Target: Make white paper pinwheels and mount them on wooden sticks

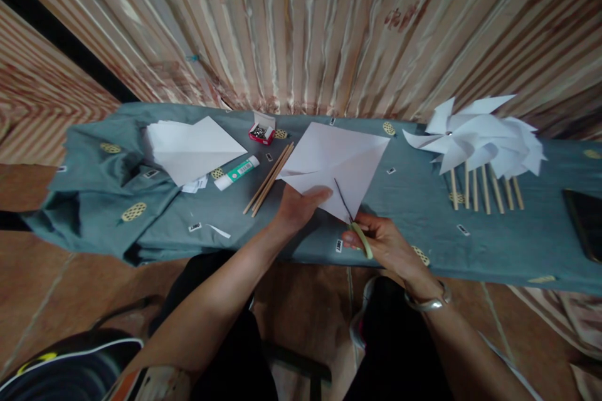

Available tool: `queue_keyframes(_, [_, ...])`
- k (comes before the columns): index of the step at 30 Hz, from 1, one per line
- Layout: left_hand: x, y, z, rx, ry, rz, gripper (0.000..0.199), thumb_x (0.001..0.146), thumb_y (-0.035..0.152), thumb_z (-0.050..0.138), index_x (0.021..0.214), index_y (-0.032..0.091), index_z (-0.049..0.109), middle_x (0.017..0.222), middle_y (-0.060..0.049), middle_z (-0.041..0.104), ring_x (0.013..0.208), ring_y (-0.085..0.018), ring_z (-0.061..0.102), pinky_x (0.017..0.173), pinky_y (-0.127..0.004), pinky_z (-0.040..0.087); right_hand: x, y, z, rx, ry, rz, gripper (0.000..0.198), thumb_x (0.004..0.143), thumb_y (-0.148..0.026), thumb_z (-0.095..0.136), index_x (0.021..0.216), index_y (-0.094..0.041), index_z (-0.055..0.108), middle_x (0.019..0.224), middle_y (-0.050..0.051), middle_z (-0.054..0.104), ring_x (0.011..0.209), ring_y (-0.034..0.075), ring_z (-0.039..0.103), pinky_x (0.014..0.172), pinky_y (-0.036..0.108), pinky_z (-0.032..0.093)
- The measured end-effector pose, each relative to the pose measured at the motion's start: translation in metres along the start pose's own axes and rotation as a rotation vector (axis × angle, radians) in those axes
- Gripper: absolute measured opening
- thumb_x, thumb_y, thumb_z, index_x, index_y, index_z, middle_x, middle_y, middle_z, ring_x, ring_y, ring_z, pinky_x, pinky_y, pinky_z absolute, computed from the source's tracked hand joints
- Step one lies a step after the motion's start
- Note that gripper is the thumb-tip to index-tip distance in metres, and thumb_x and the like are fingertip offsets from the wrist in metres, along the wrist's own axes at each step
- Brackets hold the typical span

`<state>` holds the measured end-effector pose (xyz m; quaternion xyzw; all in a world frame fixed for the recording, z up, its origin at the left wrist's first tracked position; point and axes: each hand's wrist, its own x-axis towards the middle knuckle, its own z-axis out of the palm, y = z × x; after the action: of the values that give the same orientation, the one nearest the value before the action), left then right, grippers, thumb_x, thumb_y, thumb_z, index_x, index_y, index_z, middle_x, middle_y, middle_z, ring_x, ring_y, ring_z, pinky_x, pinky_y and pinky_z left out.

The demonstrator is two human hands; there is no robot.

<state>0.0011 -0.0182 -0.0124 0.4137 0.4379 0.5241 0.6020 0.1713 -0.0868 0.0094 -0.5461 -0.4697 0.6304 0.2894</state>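
A square sheet of white paper (343, 150) with creases and a slit at its left corner lies in front of me. My left hand (301, 203) grips its near-left edge, thumb on top and fingers hidden beneath. In my right hand (376, 238) are scissors (360, 239) with pale green handles. Their dark blade lies over the paper's near corner and points toward its middle. Left of the paper lie several thin wooden sticks (270, 180), with a green-and-white glue stick (237, 173) beside them.
A stack of white paper (195, 147) lies at left, near an opened red box (262, 130) of small metal pieces. Several white paper pinwheels (480, 138) on sticks lie at right. A dark phone-like object (583, 222) sits at the right edge of the cloth-covered table (404, 200).
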Motion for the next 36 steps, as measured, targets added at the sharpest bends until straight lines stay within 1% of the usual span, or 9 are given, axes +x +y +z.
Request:
queue_keyframes(3, [-0.0009, -0.0016, 0.0014, 0.010, 0.008, -0.005, 0.039, 0.061, 0.024, 0.077, 0.098, 0.019, 0.067, 0.094, -0.006, 0.073, 0.094, -0.025, 0.067, 0.087, -0.042, 0.053, -0.0013, 0.0012, -0.0008, -0.013, -0.007, -0.013, 0.047, 0.065, -0.057, 0.079, 0.083, -0.015, 0.065, 0.067, -0.001, 0.056, 0.058, 0.010, 0.042, 0.050, 0.021, 0.031])
queue_keyframes(6, [-0.0008, -0.0018, 0.0023, 0.005, 0.004, 0.003, 0.039, 0.060, 0.024, 0.076, 0.098, 0.019, 0.068, 0.096, -0.007, 0.074, 0.091, -0.025, 0.068, 0.087, -0.042, 0.053, -0.0016, 0.0025, -0.0015, -0.011, -0.011, -0.025, 0.045, 0.067, -0.055, 0.079, 0.084, -0.015, 0.066, 0.066, -0.002, 0.055, 0.058, 0.009, 0.041, 0.050, 0.021, 0.030])
queue_keyframes(12, [-0.0004, -0.0017, 0.0030, 0.012, 0.011, 0.007, 0.039, 0.061, 0.024, 0.076, 0.099, 0.021, 0.067, 0.097, -0.007, 0.074, 0.092, -0.025, 0.067, 0.088, -0.042, 0.052, 0.0000, 0.0032, -0.0020, 0.034, -0.012, -0.015, 0.046, 0.063, -0.051, 0.083, 0.087, -0.015, 0.069, 0.066, -0.002, 0.057, 0.057, 0.009, 0.042, 0.049, 0.020, 0.030])
queue_keyframes(15, [-0.0008, -0.0009, 0.0027, 0.018, 0.018, 0.002, 0.039, 0.059, 0.023, 0.076, 0.097, 0.021, 0.066, 0.096, -0.008, 0.073, 0.094, -0.027, 0.067, 0.089, -0.042, 0.052, 0.0013, 0.0051, -0.0028, 0.019, -0.001, -0.004, 0.047, 0.062, -0.055, 0.082, 0.081, -0.015, 0.068, 0.064, -0.002, 0.056, 0.056, 0.009, 0.043, 0.048, 0.020, 0.031])
queue_keyframes(20, [-0.0029, 0.0015, 0.0041, 0.015, 0.000, -0.007, 0.031, 0.061, 0.021, 0.076, 0.090, 0.022, 0.065, 0.093, -0.005, 0.073, 0.091, -0.026, 0.066, 0.089, -0.043, 0.052, 0.0014, 0.0035, -0.0030, -0.002, -0.009, -0.013, 0.048, 0.062, -0.058, 0.081, 0.081, -0.016, 0.068, 0.064, -0.002, 0.055, 0.056, 0.009, 0.041, 0.048, 0.021, 0.030])
queue_keyframes(24, [-0.0046, 0.0009, 0.0055, 0.022, -0.012, -0.007, 0.025, 0.062, 0.021, 0.076, 0.084, 0.022, 0.065, 0.090, -0.004, 0.073, 0.086, -0.024, 0.066, 0.088, -0.042, 0.053, 0.0003, 0.0017, -0.0029, -0.024, 0.004, -0.029, 0.048, 0.062, -0.059, 0.080, 0.076, -0.016, 0.066, 0.058, -0.004, 0.049, 0.053, 0.007, 0.036, 0.046, 0.021, 0.026])
queue_keyframes(29, [-0.0049, 0.0003, 0.0054, 0.025, -0.004, -0.005, 0.035, 0.060, 0.027, 0.078, 0.092, 0.020, 0.066, 0.090, -0.005, 0.073, 0.086, -0.025, 0.067, 0.084, -0.042, 0.054, 0.0002, 0.0027, -0.0034, -0.025, 0.009, -0.012, 0.046, 0.062, -0.057, 0.081, 0.076, -0.016, 0.066, 0.058, -0.004, 0.050, 0.053, 0.008, 0.037, 0.047, 0.022, 0.026])
queue_keyframes(33, [-0.0046, 0.0006, 0.0047, 0.061, 0.000, 0.000, 0.027, 0.061, 0.025, 0.076, 0.085, 0.021, 0.065, 0.087, -0.006, 0.073, 0.093, -0.028, 0.067, 0.088, -0.043, 0.053, 0.0006, 0.0018, -0.0024, -0.016, 0.017, -0.008, 0.045, 0.059, -0.056, 0.083, 0.071, -0.016, 0.063, 0.056, -0.005, 0.049, 0.053, 0.008, 0.037, 0.046, 0.022, 0.026])
queue_keyframes(36, [-0.0050, 0.0010, 0.0047, 0.063, -0.014, 0.009, 0.022, 0.062, 0.024, 0.075, 0.082, 0.020, 0.065, 0.086, -0.006, 0.074, 0.094, -0.028, 0.067, 0.088, -0.043, 0.053, 0.0007, 0.0026, -0.0020, -0.020, 0.027, -0.011, 0.046, 0.061, -0.057, 0.081, 0.072, -0.016, 0.063, 0.057, -0.004, 0.050, 0.053, 0.008, 0.038, 0.047, 0.022, 0.026])
